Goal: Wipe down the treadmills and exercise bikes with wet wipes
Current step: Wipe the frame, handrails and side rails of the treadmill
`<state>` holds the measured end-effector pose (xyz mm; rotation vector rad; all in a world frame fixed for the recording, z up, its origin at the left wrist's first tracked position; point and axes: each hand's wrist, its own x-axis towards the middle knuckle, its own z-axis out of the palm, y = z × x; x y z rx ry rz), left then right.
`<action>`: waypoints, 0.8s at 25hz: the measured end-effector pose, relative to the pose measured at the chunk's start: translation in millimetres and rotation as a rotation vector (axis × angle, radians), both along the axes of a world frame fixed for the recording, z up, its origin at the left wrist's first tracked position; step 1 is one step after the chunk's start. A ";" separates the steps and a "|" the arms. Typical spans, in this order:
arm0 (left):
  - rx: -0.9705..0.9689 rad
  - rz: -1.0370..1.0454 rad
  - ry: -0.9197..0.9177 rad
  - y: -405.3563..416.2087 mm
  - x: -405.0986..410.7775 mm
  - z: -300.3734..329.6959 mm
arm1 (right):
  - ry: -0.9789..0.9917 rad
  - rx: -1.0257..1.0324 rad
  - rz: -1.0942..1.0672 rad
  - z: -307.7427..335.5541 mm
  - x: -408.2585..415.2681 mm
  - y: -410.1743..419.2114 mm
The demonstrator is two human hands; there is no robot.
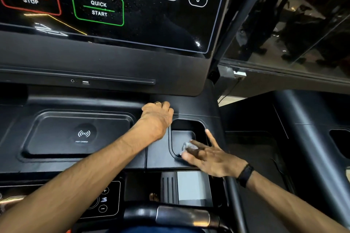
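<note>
The right hand (206,154), fingers spread, presses the wet wipe (186,146) into the cup recess (186,128) at the console's right edge, the left hand (158,117) curled on the ledge beside it holding nothing, so the wiping seems only at this treadmill's tray.

A dark glass panel (303,24) reflects what may be standing figures. At its lower left corner sits a metal bracket (232,73); below that a thin cable (230,89) trails toward pale floor (222,98).
</note>
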<state>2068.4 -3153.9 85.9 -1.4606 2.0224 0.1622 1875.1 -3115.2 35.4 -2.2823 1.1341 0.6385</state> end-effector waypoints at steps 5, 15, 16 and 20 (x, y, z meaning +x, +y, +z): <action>-0.003 -0.020 -0.040 1.2 -4.2 0.9 | 0.047 0.133 -0.040 -6.7 33.9 -8.4; 0.002 -0.011 -0.036 0.4 -3.6 1.4 | 0.027 0.146 -0.167 -8.3 41.4 -1.7; 0.002 -0.020 -0.044 0.9 -4.8 1.5 | 0.065 0.085 -0.159 -14.3 40.0 -6.0; -0.005 -0.033 -0.058 0.5 -4.7 1.3 | 0.249 -0.082 -0.157 -19.1 45.4 1.7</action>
